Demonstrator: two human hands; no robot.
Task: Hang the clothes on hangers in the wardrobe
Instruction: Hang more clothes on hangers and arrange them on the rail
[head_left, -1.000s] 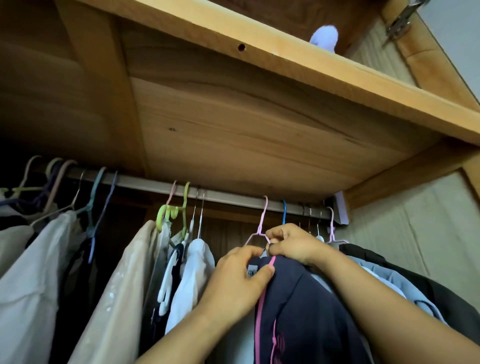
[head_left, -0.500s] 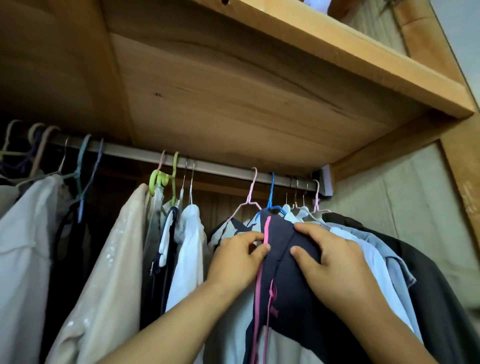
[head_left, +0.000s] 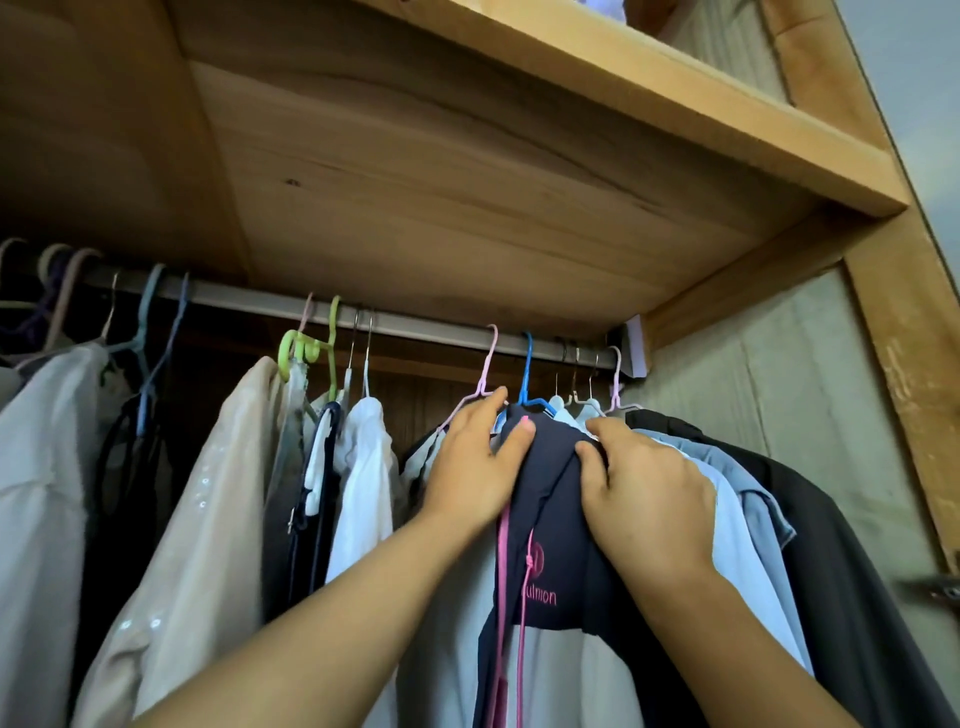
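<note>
Both hands have slid down off the blue hanger (head_left: 530, 387) (hooked on the rail (head_left: 415, 325) now), left hand (head_left: 475, 470) and right hand (head_left: 644, 493) loosely gripping the navy top (head_left: 550, 499), lower centre, so hanging looks nearly done.

Rail (head_left: 426, 326) hung with hangered clothes (head_left: 363, 467)

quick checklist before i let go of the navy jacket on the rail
1. Blue hanger hooked over the rail: ok.
2. Navy jacket sitting on that hanger: cannot tell, the shoulders are hidden under the hands.
3. Left hand on the collar side of the jacket: ok, thumb pressing the fabric.
4. Right hand gripping the jacket's other shoulder: ok.
5. Pink hanger beside it hooked on the rail: ok.
6. Pink drawcords hanging free down the front: ok.
</note>
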